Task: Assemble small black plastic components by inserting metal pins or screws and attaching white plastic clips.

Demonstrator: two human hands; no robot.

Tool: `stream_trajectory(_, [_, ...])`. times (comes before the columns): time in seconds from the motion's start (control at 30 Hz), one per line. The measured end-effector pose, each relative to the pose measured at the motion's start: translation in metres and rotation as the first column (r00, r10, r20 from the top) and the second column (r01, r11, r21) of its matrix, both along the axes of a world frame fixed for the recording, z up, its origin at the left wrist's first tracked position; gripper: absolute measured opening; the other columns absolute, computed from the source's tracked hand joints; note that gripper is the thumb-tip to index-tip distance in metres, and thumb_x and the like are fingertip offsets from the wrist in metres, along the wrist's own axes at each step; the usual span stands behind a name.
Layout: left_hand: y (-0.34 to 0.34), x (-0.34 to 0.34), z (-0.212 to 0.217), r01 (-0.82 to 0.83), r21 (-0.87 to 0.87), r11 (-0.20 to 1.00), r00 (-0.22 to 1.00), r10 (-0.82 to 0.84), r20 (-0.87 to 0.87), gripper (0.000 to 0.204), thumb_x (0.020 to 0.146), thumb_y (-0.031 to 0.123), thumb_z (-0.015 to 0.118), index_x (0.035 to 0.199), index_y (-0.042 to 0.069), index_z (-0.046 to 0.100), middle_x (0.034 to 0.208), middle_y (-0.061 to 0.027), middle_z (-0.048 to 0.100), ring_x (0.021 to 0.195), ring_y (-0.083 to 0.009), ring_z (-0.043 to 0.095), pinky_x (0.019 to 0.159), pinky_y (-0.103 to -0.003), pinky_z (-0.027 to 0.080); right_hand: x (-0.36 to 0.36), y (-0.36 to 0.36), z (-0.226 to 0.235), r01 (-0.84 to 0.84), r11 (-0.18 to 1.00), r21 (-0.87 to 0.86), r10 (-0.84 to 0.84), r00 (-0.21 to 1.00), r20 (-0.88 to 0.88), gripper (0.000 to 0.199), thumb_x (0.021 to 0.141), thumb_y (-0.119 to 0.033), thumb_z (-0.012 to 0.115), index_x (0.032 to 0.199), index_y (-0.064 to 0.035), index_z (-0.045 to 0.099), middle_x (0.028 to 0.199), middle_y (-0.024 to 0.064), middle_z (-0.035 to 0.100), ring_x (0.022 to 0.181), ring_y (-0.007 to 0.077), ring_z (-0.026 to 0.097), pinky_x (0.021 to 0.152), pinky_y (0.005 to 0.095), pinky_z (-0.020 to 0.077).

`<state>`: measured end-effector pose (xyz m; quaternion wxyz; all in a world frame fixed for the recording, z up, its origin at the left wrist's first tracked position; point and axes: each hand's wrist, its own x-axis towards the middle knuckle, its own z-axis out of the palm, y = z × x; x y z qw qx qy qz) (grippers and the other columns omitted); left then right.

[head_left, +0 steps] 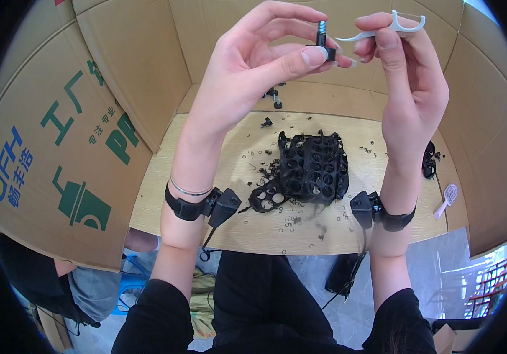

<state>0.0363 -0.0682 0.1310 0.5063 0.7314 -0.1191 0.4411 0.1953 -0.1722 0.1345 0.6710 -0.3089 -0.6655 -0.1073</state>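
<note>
My left hand (277,50) is raised above the far part of the table, its thumb and fingers closed on a black-headed bolt (322,40). The bolt stands upright, its bare metal thread pointing up. Level with it on the right, my right hand (404,65) pinches a white dental floss pick (392,28) between thumb and index finger. The pick's thin pointed end reaches toward the bolt, with a small gap between them. Below both hands, a stack of black perforated plastic pieces (314,168) lies on the wooden table (218,171).
Small black scraps and tiny rings are scattered around the stack. More black-headed bolts (277,105) lie at the back. A pale pink hairbrush (447,199) and black pieces (429,160) are on the right. Cardboard walls (70,147) enclose the table. At lower left sits another person (58,289).
</note>
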Motion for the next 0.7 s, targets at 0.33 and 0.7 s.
stream_trajectory(0.33, [-0.007,-0.003,0.003,0.005,0.012,1.0,1.0,-0.005,-0.007,0.041,0.095,0.009,0.058,0.133,-0.002,0.046,0.12,-0.0195,0.061,0.112,-0.0291,0.063,0.096,-0.037,0.054,-0.001,-0.001,0.0,0.024,0.997,0.071,-0.029,0.997,0.074,0.017,0.1,-0.006,0.051,0.11,0.0043,0.06,0.103,0.0097,0.066,0.084,0.0136,0.061,0.078,0.0268,0.0501])
stream_trajectory(0.7, [-0.004,-0.004,0.002,0.099,-0.031,0.995,0.995,-0.099,-0.002,0.042,0.096,0.004,0.052,0.136,-0.006,0.042,0.125,-0.0208,0.058,0.116,-0.0258,0.06,0.098,-0.034,0.053,0.011,0.003,0.0,-0.101,0.99,0.096,0.092,0.991,0.096,0.017,0.1,-0.006,0.05,0.109,0.0049,0.06,0.104,0.011,0.066,0.084,0.0141,0.062,0.077,0.0274,0.0505])
